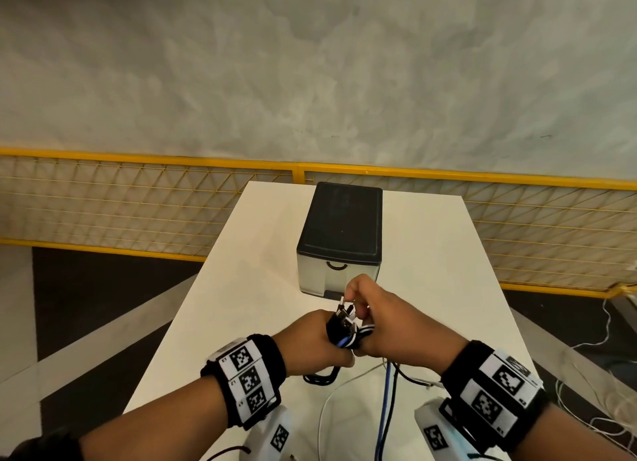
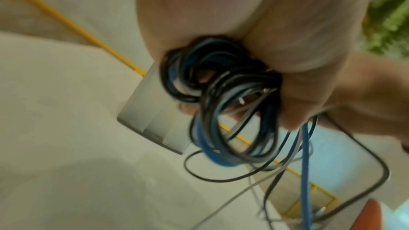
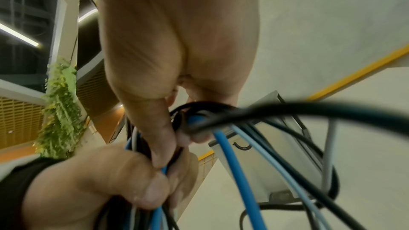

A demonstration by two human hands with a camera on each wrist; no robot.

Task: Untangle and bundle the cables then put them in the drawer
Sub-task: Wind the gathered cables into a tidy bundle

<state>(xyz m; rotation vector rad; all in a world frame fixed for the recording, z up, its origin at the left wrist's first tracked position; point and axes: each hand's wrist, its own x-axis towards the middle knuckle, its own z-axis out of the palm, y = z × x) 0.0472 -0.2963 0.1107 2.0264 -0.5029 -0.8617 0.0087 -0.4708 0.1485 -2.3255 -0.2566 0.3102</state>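
A bundle of black, blue and white cables is held between both hands above the white table. My left hand grips the coiled loops in its fist. My right hand holds the same bundle, with thumb and forefinger pinching the plug ends that stick up from it. Loose tails in blue, black and white hang down onto the table. The drawer unit, grey with a black top, stands just beyond the hands; its drawer front with a dark handle looks closed.
A yellow wire-mesh fence runs behind the table's far edge. More white wires trail over the floor at the right. Bare tabletop lies left and right of the drawer unit.
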